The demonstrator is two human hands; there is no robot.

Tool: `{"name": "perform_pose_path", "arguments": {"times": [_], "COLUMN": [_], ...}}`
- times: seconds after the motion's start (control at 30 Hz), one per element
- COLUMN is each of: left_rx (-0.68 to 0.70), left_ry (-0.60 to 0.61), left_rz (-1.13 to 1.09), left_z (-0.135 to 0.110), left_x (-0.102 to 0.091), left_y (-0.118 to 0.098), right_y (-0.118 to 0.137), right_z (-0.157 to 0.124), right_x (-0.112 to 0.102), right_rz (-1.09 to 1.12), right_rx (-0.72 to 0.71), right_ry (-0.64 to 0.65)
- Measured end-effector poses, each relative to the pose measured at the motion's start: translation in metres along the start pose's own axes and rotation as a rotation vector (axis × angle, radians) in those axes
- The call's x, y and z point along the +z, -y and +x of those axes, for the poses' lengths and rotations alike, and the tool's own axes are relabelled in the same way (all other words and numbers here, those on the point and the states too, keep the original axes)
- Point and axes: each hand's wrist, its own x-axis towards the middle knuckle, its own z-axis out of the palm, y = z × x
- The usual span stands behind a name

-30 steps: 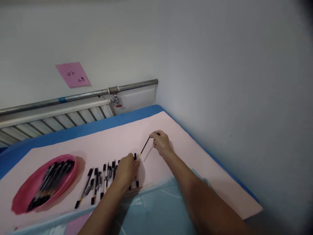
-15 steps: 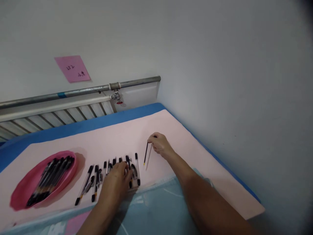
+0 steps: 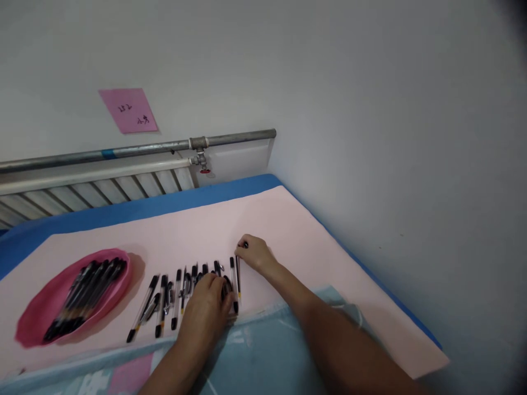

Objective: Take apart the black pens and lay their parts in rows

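Observation:
My right hand (image 3: 256, 253) pinches the upper end of a thin black pen refill (image 3: 238, 277) with a yellow lower end. A small black piece shows among its fingers. The refill stands just right of a clear pen barrel (image 3: 234, 285) with black ends. My left hand (image 3: 209, 302) is curled low over the row of pens, its fingers closed; what they hold, if anything, is hidden. A black pen cap (image 3: 227, 283) shows beside its thumb. To its left lie several clear pen barrels (image 3: 176, 300), refills and loose caps (image 3: 151, 307) on the pink sheet (image 3: 197, 230).
A pink oval bowl (image 3: 31, 323) full of black pens (image 3: 88, 296) stands on the left. Blue covering (image 3: 173, 201) edges the table. Behind are a radiator (image 3: 102, 195), a pipe (image 3: 242, 137) and a red valve (image 3: 205, 171). A wall (image 3: 391, 164) rises on the right.
My right hand has moved left and down with the refill, bringing it beside the rightmost barrel. My left hand has shifted slightly right among the pens.

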Motion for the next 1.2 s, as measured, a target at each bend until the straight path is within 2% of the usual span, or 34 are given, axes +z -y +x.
{"name": "perform_pose_path", "arguments": {"times": [0.17, 0.37, 0.6, 0.8, 0.93, 1.2], "left_rx": [0.021, 0.091, 0.054, 0.031, -0.047, 0.005], "left_ry": [-0.033, -0.132, -0.033, -0.213, -0.243, -0.315], "left_rz": [0.013, 0.037, 0.056, 0.026, -0.019, -0.097], "left_z": [-0.002, -0.005, -0.008, -0.007, -0.013, -0.036], "left_x": [0.003, 0.008, 0.008, -0.005, -0.009, -0.005], "left_y": [-0.001, -0.003, -0.008, 0.016, 0.035, 0.042], "right_y": [0.000, -0.007, -0.013, -0.018, -0.017, -0.011], "right_z": [-0.003, -0.001, -0.001, -0.008, -0.022, -0.029], "right_x": [0.003, 0.004, 0.009, 0.001, 0.001, 0.006], "right_rz": [-0.079, -0.128, -0.201, -0.298, -0.384, -0.428], "right_rx": [-0.039, -0.081, -0.147, -0.166, -0.215, -0.224], "right_ry": [0.019, 0.046, 0.077, 0.110, 0.162, 0.187]}}
